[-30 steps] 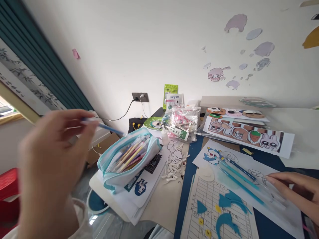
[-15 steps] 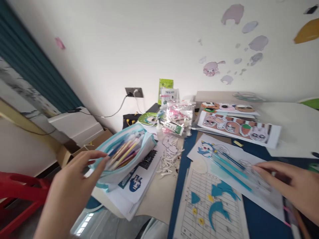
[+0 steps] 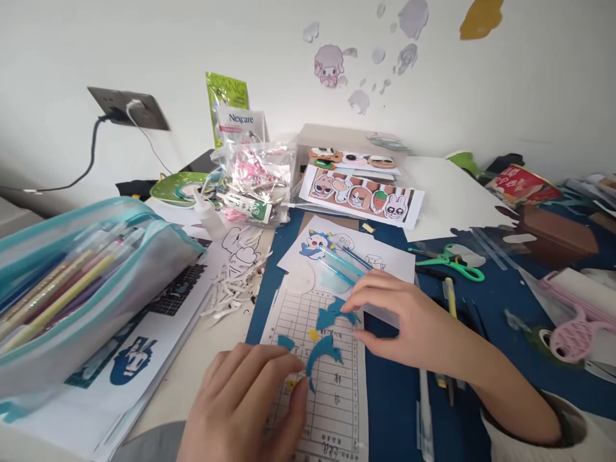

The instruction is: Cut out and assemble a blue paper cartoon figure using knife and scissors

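Note:
My left hand is low over a ruled paper sheet, thumb and forefinger slightly apart beside the tail of a blue crescent-shaped cutout. My right hand reaches in from the right, its thumb and forefinger parted around the edge of another blue cutout. A small blue piece and a yellow dot lie on the same sheet. Behind it rests a white page with a blue-and-white cartoon figure, with blue pens lying across it.
A teal-edged pencil pouch full of pens stands on papers at left. Paper scraps and a small bottle are beside it. Plastic packets stand behind. Green scissors and a pink tape dispenser lie at right.
My view has swung right. My left hand has left the pencil pouch and come over the ruled sheet. My right hand has moved from the pens on the white page to the blue cutouts.

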`<state>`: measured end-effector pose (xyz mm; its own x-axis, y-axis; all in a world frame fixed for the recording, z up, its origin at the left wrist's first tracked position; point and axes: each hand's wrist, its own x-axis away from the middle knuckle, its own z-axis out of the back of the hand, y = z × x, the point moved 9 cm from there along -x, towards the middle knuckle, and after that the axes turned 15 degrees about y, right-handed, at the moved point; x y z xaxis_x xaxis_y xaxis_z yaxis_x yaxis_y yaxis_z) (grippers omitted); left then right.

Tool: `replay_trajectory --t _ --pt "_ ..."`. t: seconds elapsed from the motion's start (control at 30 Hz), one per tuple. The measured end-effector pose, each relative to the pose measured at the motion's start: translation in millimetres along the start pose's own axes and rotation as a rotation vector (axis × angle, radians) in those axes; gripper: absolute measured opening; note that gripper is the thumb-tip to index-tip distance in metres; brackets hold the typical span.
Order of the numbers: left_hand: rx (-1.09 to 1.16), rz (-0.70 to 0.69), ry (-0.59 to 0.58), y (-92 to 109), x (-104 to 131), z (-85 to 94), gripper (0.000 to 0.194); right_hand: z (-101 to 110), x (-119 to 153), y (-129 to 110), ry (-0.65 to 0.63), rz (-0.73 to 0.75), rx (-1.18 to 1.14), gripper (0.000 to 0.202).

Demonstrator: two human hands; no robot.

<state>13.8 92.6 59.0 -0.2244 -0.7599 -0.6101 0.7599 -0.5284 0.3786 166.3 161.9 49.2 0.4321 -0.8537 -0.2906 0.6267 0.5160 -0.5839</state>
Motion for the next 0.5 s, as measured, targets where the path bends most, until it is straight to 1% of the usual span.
replay_trajectory --t 0.07,0.2,0.3,0.4,0.5 --pt "-0.076 -0.018 -0.034 0.3 -0.6 -9.6 0.009 0.1 -0.6 -0.3 0.009 0.005 0.010 0.014" --pt "-0.208 -0.066 -0.096 1.2 -3.1 -24.5 0.007 8.3 -2.5 2.4 0.100 0.014 0.033 0.015" --pt "-0.269 -0.090 -0.081 4.8 -5.5 -27.0 0.007 12.6 -2.9 3.1 0.144 0.024 0.062 0.015" --pt "-0.281 -0.103 -0.071 8.9 -4.6 -27.4 0.008 15.2 -3.4 1.2 0.169 0.041 0.079 0.015" --pt "-0.269 -0.077 -0.049 9.3 -2.6 -26.4 0.006 17.7 -3.6 -0.4 0.189 0.058 0.099 0.014"
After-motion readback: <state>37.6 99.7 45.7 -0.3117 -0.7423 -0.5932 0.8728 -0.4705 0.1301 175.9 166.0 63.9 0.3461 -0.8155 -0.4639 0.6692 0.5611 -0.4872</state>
